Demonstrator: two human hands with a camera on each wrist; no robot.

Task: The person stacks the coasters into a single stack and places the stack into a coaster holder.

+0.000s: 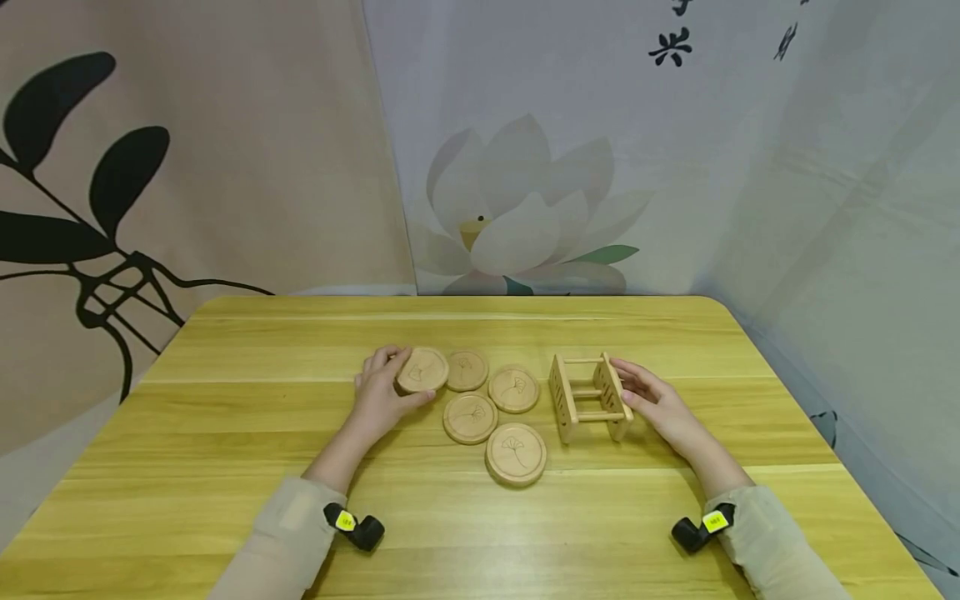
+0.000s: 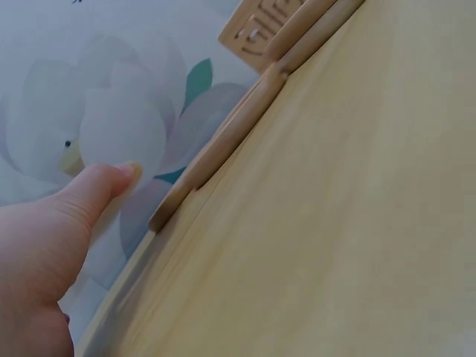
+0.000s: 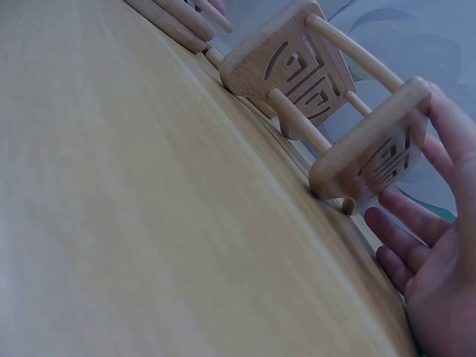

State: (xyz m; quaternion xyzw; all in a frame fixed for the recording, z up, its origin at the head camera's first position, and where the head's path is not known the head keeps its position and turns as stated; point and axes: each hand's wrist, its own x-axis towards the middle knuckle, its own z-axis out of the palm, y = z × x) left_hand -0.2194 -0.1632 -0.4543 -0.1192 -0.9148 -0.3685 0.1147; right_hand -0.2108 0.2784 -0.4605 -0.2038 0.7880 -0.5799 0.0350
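In the head view, my left hand [image 1: 378, 392] pinches a round wooden coaster [image 1: 422, 370] between thumb and fingers, at the left of the group. Its face carries a line-cut ginkgo leaf. Several like coasters [image 1: 513, 388] lie close together to the right; the nearest one [image 1: 516, 454] looks thicker, perhaps stacked. The left wrist view shows my left thumb [image 2: 111, 182], not the held coaster clearly. My right hand [image 1: 656, 407] holds the right side panel of a wooden coaster rack [image 1: 587, 416], thumb and index finger at its edges. Other fingers [image 3: 401, 230] sit loosely outside the panel.
A wood-grain table [image 1: 465, 542] spreads under everything. Behind it hangs a cloth backdrop [image 1: 300, 150] with printed leaves and a lotus flower. The rack has cut-out side panels [image 3: 297, 74] joined by round rods [image 3: 297, 119].
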